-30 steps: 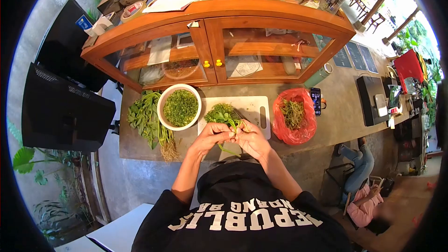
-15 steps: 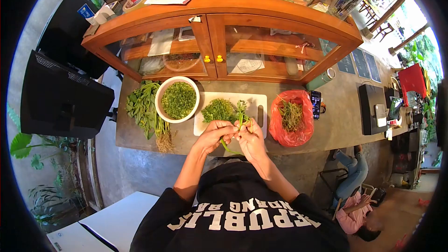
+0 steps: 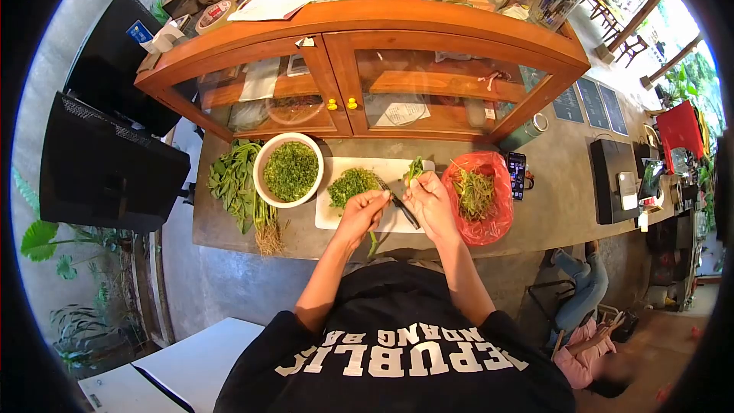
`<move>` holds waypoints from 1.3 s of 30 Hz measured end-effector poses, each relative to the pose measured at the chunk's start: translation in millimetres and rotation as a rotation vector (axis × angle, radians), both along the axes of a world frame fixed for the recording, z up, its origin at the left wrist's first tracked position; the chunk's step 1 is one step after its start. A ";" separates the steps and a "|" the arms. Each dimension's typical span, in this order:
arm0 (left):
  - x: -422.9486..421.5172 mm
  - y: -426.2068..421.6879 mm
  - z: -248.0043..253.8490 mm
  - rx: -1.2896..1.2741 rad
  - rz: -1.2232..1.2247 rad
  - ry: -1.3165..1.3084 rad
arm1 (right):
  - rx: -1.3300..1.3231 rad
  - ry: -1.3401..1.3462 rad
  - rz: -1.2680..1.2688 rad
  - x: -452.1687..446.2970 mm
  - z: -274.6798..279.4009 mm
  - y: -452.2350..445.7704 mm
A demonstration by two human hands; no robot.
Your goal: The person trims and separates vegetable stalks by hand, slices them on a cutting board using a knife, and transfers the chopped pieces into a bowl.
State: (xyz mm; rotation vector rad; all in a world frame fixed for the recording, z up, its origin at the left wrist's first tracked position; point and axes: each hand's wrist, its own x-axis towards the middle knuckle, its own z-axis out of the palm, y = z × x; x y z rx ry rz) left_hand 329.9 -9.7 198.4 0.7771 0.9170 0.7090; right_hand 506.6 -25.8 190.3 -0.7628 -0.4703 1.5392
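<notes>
Moved apart, both hands: they were together over the greens half a second ago, and now there's a gap with the knife (image 3: 405, 213) handle showing between them. Left hand (image 3: 358, 222) is mostly curled, thumb and finger pinched shut; a green stem (image 3: 373, 244) hangs just below, but I can't tell if that's what I've got. Right hand (image 3: 432, 203) is nearly closed too, fingertips gripping a leafy sprig (image 3: 414, 169) upright, probably so the leaves stay clear of my fingers. Board (image 3: 329, 216) is right under and beyond my hands, chopped pile (image 3: 352, 187) just past the left. White bowl (image 3: 289, 204) of chopped stuff sits farther left, rooted bunch (image 3: 233, 176) beyond it on the tabletop (image 3: 222, 231). Red bag (image 3: 503, 218) is just right of my right hand, I'd say to keep the stringy bits separate.
</notes>
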 end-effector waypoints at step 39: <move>68.4 109.0 -160.5 0.024 0.338 0.079 | -0.450 -1.688 0.283 88.5 -154.2 98.9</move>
